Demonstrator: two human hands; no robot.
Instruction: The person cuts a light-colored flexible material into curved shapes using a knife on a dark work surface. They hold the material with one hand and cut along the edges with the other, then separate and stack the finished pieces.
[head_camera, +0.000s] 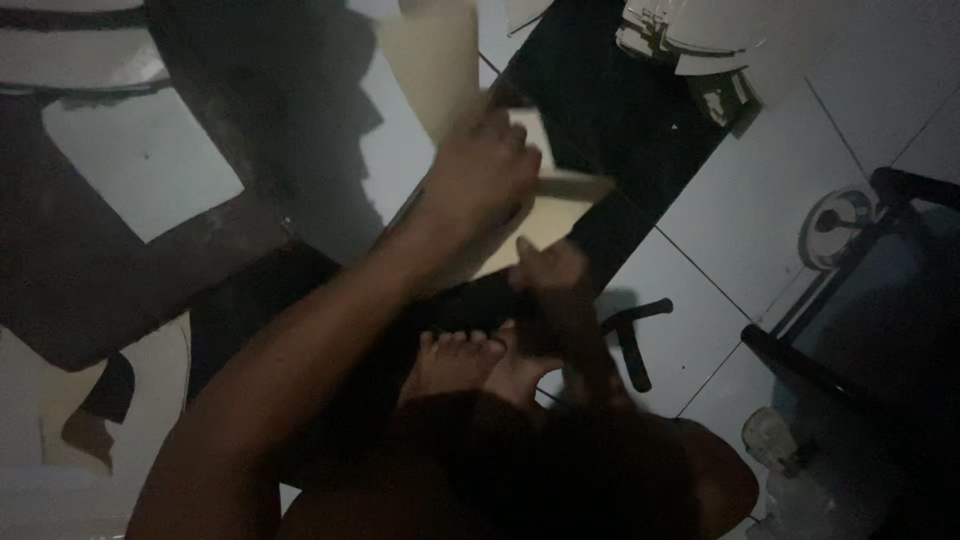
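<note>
My left hand (485, 165) reaches out over the floor and grips a stiff beige sheet (565, 195), which looks bent or folded; another part of the beige sheet rises behind the hand. Just below, my right hand (548, 272) is closed around the end of a flat black piece (468, 303), its thumb against the beige sheet's lower edge. The black piece lies across my bare feet (458, 358). The picture is dim and blurred, so the finer details of both grips are unclear.
A large black sheet (610, 110) lies on the white tiled floor (760, 200) beyond the hands. A black handled tool (630, 335) rests on the tiles to the right. A dark frame (850, 300) stands at right, with brown and white scraps (140, 160) at left.
</note>
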